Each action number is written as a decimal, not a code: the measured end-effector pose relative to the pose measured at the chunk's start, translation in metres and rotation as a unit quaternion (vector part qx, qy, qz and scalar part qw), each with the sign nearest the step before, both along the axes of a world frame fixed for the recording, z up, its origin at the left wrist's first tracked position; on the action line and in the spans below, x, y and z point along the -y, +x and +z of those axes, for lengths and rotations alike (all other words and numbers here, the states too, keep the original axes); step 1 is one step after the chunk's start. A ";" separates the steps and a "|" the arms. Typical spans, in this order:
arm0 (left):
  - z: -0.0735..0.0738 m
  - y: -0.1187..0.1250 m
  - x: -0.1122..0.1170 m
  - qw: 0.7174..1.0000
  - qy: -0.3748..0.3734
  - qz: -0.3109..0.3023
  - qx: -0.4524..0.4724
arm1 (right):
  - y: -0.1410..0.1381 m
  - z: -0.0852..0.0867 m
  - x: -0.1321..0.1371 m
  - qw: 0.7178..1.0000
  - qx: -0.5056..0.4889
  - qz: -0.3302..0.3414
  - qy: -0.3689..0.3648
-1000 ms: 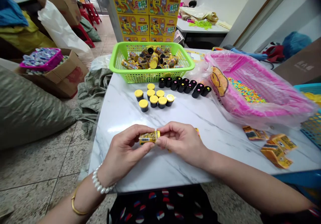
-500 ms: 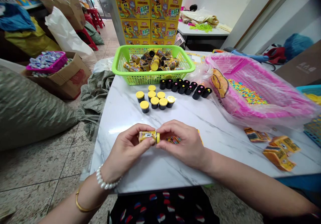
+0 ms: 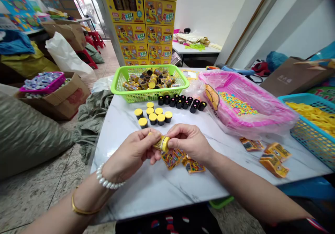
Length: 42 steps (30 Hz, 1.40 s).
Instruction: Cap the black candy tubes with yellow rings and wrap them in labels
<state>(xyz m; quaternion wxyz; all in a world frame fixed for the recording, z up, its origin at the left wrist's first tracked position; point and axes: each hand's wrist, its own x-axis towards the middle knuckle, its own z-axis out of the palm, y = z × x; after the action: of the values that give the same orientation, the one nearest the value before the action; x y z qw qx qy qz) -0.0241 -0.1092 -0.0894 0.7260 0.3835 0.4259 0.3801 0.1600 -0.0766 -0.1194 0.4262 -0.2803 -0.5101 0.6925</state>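
Both hands grasp a small yellow-labelled tube (image 3: 161,144) above the middle of the marble table (image 3: 146,195). The left hand (image 3: 130,154) pinches its body, and the right hand (image 3: 190,143) seems to hold its yellow end, partly hidden. Printed wrappers (image 3: 174,160) lie just below.

Yellow-capped labelled tube (image 3: 161,144) — tilted, off the table

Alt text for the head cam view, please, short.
The left hand and right hand hold a small yellow tube above printed wrappers on a marble table. Beyond stand rows of yellow-capped tubes and black-capped tubes, then a green basket of tubes and a pink basket of colourful beads.
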 end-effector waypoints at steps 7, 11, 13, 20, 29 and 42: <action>-0.030 0.011 0.004 0.996 0.035 0.065 -0.056 | -0.001 -0.006 0.006 0.987 0.094 -0.035 0.128; -0.032 0.007 0.006 0.998 0.008 0.048 -0.028 | -0.005 -0.009 0.009 0.973 0.088 -0.080 0.196; -0.027 0.003 0.004 0.999 -0.004 0.031 0.011 | -0.006 -0.009 0.009 0.973 0.079 -0.105 0.189; -0.027 -0.007 -0.002 0.999 0.008 0.016 0.035 | -0.005 -0.006 0.006 0.991 0.066 -0.098 0.063; -0.025 -0.003 -0.001 0.996 0.031 0.077 0.016 | -0.004 -0.010 0.013 0.944 0.174 -0.104 0.259; -0.025 -0.003 0.000 0.976 0.173 0.102 -0.085 | -0.007 -0.014 0.010 0.957 0.163 -0.131 0.201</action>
<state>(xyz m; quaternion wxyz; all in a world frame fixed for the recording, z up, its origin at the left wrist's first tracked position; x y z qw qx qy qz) -0.0274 -0.1091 -0.1146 0.5671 0.4888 0.4511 0.4858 0.1529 -0.0867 -0.1339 0.4717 -0.3627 -0.6599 0.4587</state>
